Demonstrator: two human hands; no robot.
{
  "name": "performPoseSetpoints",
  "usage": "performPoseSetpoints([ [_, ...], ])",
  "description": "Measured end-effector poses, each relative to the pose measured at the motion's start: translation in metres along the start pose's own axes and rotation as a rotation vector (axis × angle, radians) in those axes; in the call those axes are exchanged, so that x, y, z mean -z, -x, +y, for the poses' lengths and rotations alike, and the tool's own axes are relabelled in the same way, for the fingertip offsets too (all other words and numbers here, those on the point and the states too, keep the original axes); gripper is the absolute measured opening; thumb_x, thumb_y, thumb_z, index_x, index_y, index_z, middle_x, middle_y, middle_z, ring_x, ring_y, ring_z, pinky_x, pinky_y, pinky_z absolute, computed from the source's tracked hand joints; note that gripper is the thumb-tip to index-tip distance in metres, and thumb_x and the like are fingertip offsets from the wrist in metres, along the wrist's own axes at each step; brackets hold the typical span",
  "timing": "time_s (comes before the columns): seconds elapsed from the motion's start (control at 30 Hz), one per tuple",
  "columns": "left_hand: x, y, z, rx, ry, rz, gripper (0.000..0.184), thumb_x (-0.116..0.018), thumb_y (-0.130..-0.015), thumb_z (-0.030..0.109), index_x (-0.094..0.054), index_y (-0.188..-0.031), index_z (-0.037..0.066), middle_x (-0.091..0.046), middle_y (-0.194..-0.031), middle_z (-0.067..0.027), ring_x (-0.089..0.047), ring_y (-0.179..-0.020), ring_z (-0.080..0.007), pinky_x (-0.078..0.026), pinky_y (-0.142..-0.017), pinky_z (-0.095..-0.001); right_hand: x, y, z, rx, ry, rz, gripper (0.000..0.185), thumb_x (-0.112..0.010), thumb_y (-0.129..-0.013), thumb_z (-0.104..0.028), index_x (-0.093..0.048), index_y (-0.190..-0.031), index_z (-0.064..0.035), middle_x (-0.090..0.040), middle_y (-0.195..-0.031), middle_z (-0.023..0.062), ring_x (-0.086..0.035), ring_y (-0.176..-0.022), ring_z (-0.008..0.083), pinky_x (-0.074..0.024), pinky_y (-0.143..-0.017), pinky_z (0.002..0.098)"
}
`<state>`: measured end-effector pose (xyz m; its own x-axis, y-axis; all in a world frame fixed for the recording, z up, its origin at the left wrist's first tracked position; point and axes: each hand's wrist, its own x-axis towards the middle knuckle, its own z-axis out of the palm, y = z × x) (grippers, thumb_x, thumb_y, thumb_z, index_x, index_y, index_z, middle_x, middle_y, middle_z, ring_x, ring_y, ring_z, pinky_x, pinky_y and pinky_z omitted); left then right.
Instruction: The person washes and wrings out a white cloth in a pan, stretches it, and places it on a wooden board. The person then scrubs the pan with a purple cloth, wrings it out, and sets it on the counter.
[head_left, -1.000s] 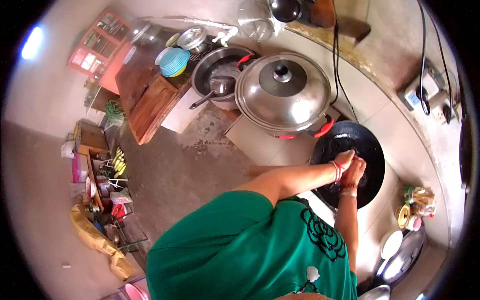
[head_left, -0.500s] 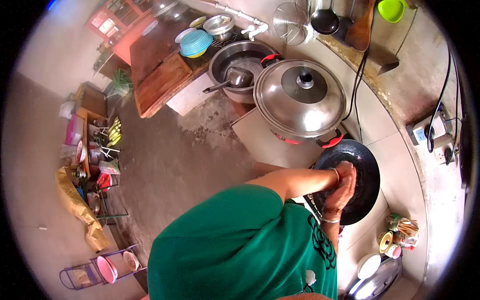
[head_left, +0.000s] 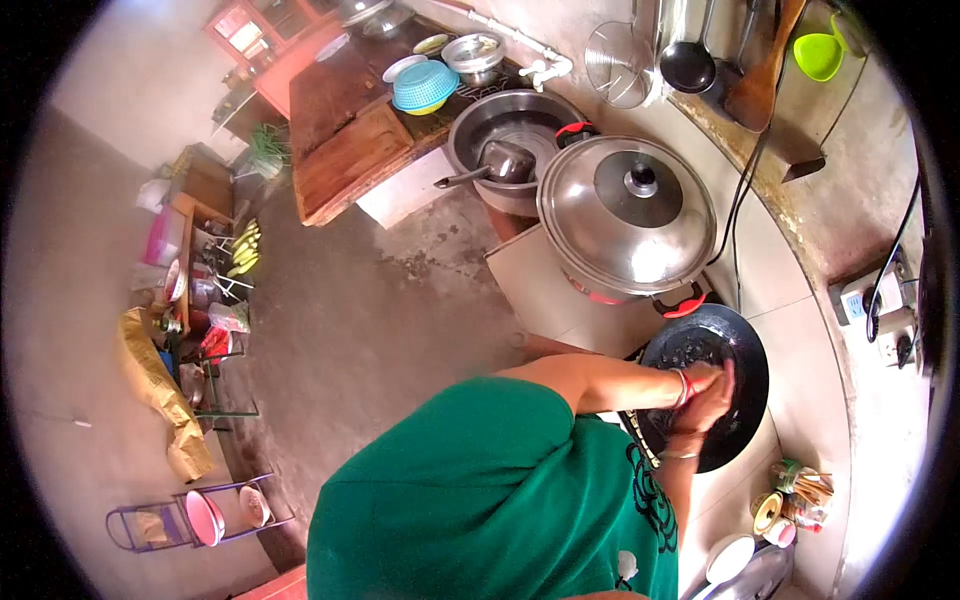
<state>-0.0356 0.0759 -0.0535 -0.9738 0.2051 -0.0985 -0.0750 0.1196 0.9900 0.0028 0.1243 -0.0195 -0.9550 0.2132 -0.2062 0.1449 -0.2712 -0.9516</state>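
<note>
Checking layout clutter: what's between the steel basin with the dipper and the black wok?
The large lidded pot sits between the steel basin and the black wok; the head view shows it.

1. A large, lidded, red-handled steel pot [head_left: 605,225] stands next to a metal basin [head_left: 470,130]
2. A dipper [head_left: 508,162] lies in the basin
3. A blue basket [head_left: 425,84] sits over a yellow bowl [head_left: 432,109] on a brown table [head_left: 350,85]
4. A black ladle [head_left: 688,68], a wooden spatula [head_left: 752,100] and a lime-green scoop [head_left: 819,58] hang by the wall [head_left: 865,180]
5. A pink bowl [head_left: 205,518] rests on a purple rack [head_left: 110,528]
6. Thin sticks [head_left: 814,488] stand near a yellow-topped container [head_left: 767,511] and a white bowl [head_left: 730,557]
</note>
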Motion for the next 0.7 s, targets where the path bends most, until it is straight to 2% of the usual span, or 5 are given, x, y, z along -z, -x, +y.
performPoseSetpoints([
  [0.17,0.012,-0.007,0.018,0.023,-0.343,0.011,0.030,-0.043,-0.080,0.020,-0.064,-0.078,-0.001,-0.063,-0.088,-0.0239,-0.063,-0.082,-0.0340,-0.048,-0.071,-0.0426,-0.011,0.008,-0.028,-0.055,-0.159,0.116,0.028,-0.044,-0.090,-0.014,-0.061,-0.109,-0.0030,-0.058,-0.116,0.0092,-0.058,-0.099,0.0221,-0.0468,-0.082,0.0333],
  [0.27,0.013,-0.034,-0.011,-0.211,-0.696,-0.290,0.026,-0.044,-0.082,0.016,-0.064,-0.076,0.001,-0.063,-0.079,-0.0191,-0.062,-0.076,-0.0281,-0.048,-0.067,-0.0377,-0.057,0.068,-0.051,0.454,0.445,-0.097,0.041,-0.040,-0.092,-0.018,-0.043,-0.130,-0.0022,-0.045,-0.132,0.0158,-0.043,-0.122,0.0260,-0.0341,-0.101,0.0342],
  [0.47,-0.009,-0.008,-0.005,0.090,0.020,-0.022,0.042,-0.036,-0.091,0.029,-0.061,-0.074,0.001,-0.064,-0.082,-0.0208,-0.062,-0.078,-0.0314,-0.046,-0.067,-0.0414,0.038,-0.028,0.018,-0.071,-0.333,-0.192,0.047,-0.042,-0.092,-0.019,-0.035,-0.135,-0.0042,-0.055,-0.107,0.0145,-0.057,-0.092,0.0259,-0.0474,-0.082,0.0394],
  [0.6,-0.003,-0.050,-0.026,-0.277,-0.463,0.060,0.045,-0.040,-0.092,0.034,-0.059,-0.067,0.001,-0.063,-0.069,-0.0154,-0.063,-0.072,-0.0284,-0.048,-0.065,-0.0415,-0.058,0.054,-0.059,0.252,0.138,-0.007,0.037,-0.039,-0.094,-0.018,-0.048,-0.127,-0.0042,-0.049,-0.129,0.0114,-0.046,-0.118,0.0242,-0.0339,-0.101,0.0356],
  [0.7,0.030,-0.010,0.028,-0.048,-0.338,-0.136,0.036,-0.046,-0.088,0.031,-0.065,-0.080,0.001,-0.066,-0.078,-0.0098,-0.063,-0.080,-0.0271,-0.049,-0.072,-0.0388,-0.061,0.060,-0.046,0.477,0.500,0.006,0.038,-0.042,-0.092,-0.018,-0.050,-0.127,-0.0053,-0.048,-0.131,0.0121,-0.042,-0.123,0.0257,-0.0290,-0.105,0.0360],
])
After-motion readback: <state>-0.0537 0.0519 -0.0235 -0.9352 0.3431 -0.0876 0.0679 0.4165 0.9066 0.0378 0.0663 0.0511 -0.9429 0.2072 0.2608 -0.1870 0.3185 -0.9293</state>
